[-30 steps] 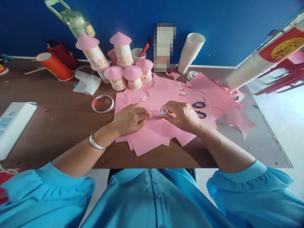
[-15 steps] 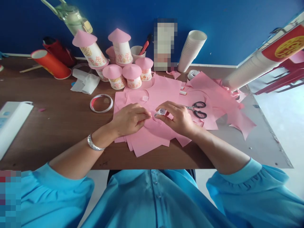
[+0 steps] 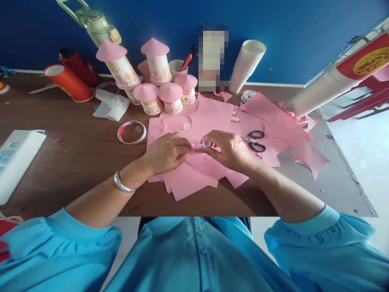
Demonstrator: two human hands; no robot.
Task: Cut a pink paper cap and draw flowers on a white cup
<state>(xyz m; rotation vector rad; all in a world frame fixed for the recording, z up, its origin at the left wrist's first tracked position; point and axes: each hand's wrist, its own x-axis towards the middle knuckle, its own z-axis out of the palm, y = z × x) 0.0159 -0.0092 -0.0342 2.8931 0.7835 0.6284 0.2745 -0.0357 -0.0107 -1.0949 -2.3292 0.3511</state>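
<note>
My right hand (image 3: 231, 149) grips a small white roll of tape (image 3: 206, 143) between thumb and fingers, just above a pile of pink paper sheets (image 3: 209, 121) on the brown table. My left hand (image 3: 167, 152) rests on the pink paper with its fingertips pinched together right beside the roll, near a pink cut piece (image 3: 197, 156). Whether it holds the tape's end is too small to tell. Black-handled scissors (image 3: 254, 140) lie on the paper just right of my right hand.
Paper cups with pink cone roofs (image 3: 158, 87) stand behind the paper. A clear tape ring (image 3: 131, 132) lies to the left, a stack of white cups (image 3: 246, 65) at the back, orange and red tubes (image 3: 70, 82) far left, a white box (image 3: 15, 158) at the left edge.
My right hand shifted the tape roll slightly left toward my left hand and turned it a little. My left hand stayed in place on the paper.
</note>
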